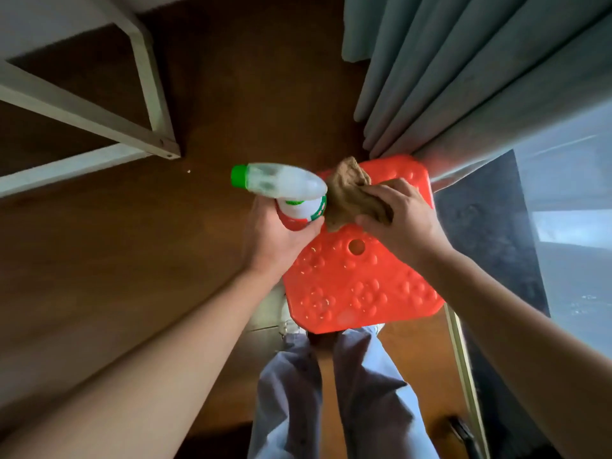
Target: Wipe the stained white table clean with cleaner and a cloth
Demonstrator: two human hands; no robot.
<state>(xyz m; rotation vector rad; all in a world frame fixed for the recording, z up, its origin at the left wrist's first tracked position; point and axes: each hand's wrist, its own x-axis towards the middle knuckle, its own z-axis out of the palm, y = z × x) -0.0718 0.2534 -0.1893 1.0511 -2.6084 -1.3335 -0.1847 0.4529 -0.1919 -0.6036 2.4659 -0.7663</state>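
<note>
**Looking down over a dark wooden floor (231, 94)**

We are standing over brown boards, with a white frame (145, 77) sitting at the upper left and a grey-green curtain (463, 61) hanging at the upper right. A red plastic stool (357, 286), embossed with flowers and pierced by one round hole, is standing just in front of our jeans (291, 392), its far corner meeting the curtain's folds. Our left grip (278, 240) is wrapping around the body of the spray bottle (284, 185), holding it at the stool's left edge. Its white trigger head is lying sideways and its green nozzle is pointing left, toward the frame. Our right grip (400, 217) is closing on a bunched brown cloth (347, 193) over the stool's far half, fingers curling over the fabric. We cannot tell whether the cloth is resting on the seat. The cloth's left edge is sitting just beside the bottle's head, and we cannot tell whether they are touching.
</note>
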